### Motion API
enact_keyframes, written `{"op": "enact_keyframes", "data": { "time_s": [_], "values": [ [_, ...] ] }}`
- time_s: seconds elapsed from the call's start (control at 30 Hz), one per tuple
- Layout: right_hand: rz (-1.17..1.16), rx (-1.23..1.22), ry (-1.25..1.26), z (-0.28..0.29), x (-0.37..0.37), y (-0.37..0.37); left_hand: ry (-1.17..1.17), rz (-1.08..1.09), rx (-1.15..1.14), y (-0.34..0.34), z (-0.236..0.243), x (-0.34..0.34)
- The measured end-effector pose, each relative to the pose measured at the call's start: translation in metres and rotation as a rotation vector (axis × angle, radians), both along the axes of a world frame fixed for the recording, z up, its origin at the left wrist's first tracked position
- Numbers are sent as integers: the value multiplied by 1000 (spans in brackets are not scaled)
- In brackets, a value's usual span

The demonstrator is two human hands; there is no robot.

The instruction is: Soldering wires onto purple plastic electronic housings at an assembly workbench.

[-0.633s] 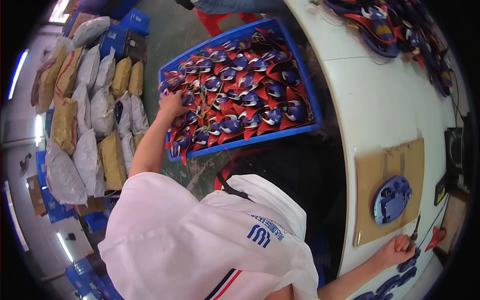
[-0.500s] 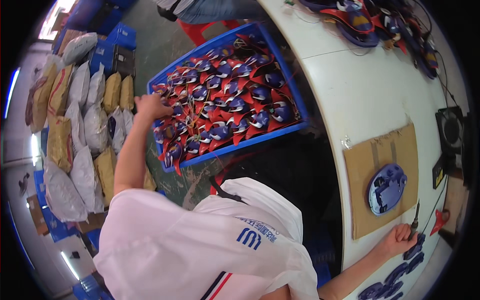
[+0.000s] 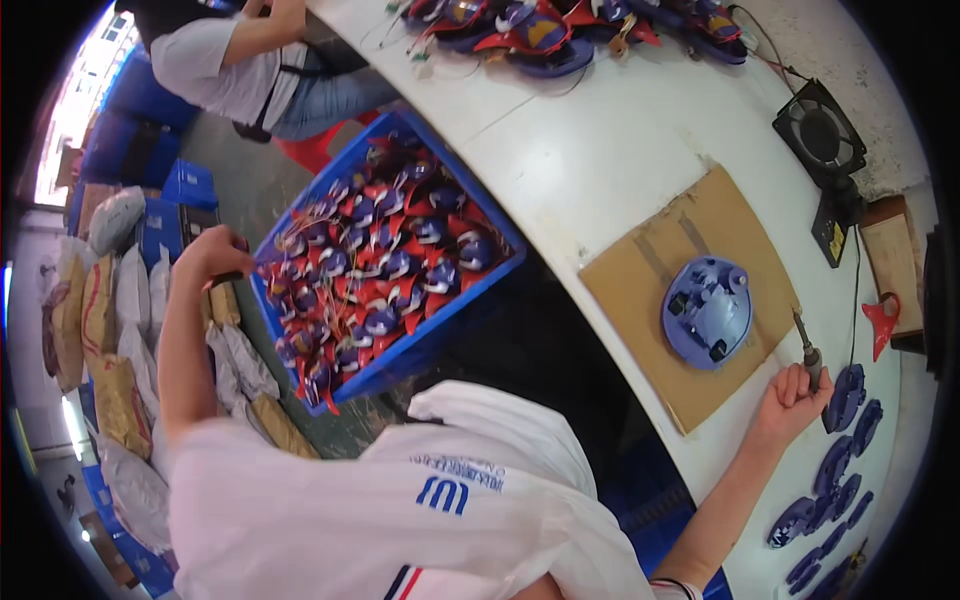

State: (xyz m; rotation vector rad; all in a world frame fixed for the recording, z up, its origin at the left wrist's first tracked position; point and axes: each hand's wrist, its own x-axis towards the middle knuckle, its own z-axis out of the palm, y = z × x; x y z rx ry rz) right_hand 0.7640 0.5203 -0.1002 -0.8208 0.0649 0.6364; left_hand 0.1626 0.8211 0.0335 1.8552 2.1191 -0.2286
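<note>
Shirt sleeves, white ones, fill the bottom of our view, and both our arms go out from them.

Our right hand (image 3: 790, 400) is far to the right of the blue crate (image 3: 440, 322). That arm is stretched out long over the white table (image 3: 580, 130). The fingers are wrapped tight around a thin tool (image 3: 806, 352), and its tip points up and away from us. Dark blue pieces (image 3: 840, 470) lie just beside that hand.

Our left hand (image 3: 215, 255) is at the left rim of the crate. That arm is bent and reaches up along the crate's side, past the stuffed bags (image 3: 110, 330) on the floor. The fingers are curled close together. We cannot tell if they pinch anything.

The crate sits low, under the table edge, and is full of red and blue toy parts (image 3: 390, 270) with thin wires.

We think we are at the picking step: one hand goes for a part while the other keeps the tool ready. Next we would need a firm pinch on just one part and a gentle lift, since the wires look tangled.

To the right of the crate, a sheet of cardboard (image 3: 650, 260) lies on the table, with a round blue part (image 3: 707, 312) resting on it. Farther right stands a small black fan (image 3: 818, 135).

Beyond the crate, another person (image 3: 240, 70) sits at the table.
</note>
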Motion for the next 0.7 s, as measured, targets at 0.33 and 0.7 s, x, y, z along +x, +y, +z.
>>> {"op": "enact_keyframes", "data": {
  "time_s": [0.33,0.7],
  "values": [
    [14,7,6,-2,0,5,-2,-469,524,23,72,45],
    [-5,-17,-17,-2,2,0,-104,-917,913,56,116,127]
  ]
}}
